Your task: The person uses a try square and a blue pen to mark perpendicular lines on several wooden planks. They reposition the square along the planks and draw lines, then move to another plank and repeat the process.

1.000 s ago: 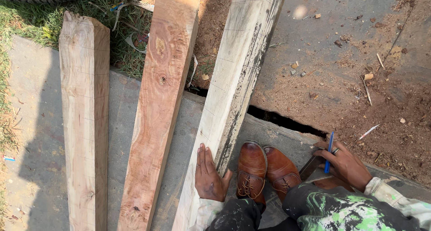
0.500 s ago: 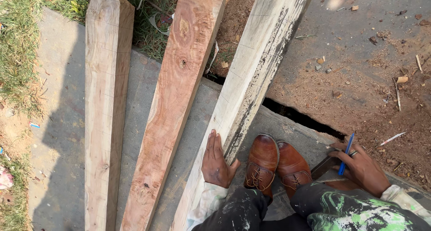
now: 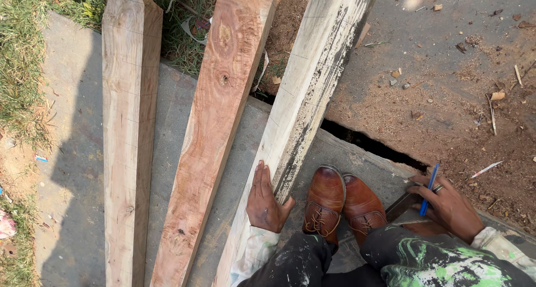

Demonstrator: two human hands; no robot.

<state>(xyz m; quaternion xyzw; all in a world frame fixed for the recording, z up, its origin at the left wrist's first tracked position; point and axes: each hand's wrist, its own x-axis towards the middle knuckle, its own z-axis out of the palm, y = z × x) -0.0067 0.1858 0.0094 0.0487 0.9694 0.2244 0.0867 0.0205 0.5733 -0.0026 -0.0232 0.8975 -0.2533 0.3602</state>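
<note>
Our left hand [image 3: 267,200] lies flat and open, with the fingers stretched, on the pale plank [image 3: 304,114]; it presses on the wood and grasps nothing. This plank is long and straight, whitish-grey, with a rough sawn face and dark stains along its right edge, and we take it as our landmark. Just left of it lies the reddish plank [image 3: 215,130], warmer in colour, with wavy grain and two small knots. Further left of the pale plank, beyond the reddish one, lies the light beam [image 3: 127,136], thicker and squarer, with a smooth face. All three rest on the grey concrete slab [image 3: 72,153], which looks flat and matt.

Just right of the lower end of the pale plank stand our two brown leather shoes [image 3: 340,203], shiny and laced. Further right, our right hand [image 3: 446,206] is closed around a thin blue pen [image 3: 429,189], and the hand rests near a dark brown flat piece [image 3: 403,206]. Right of the pale plank, above the shoes, a dark narrow crack [image 3: 368,144] divides the slab from the reddish, dusty ground [image 3: 463,86], which is scattered with wood chips.
</note>
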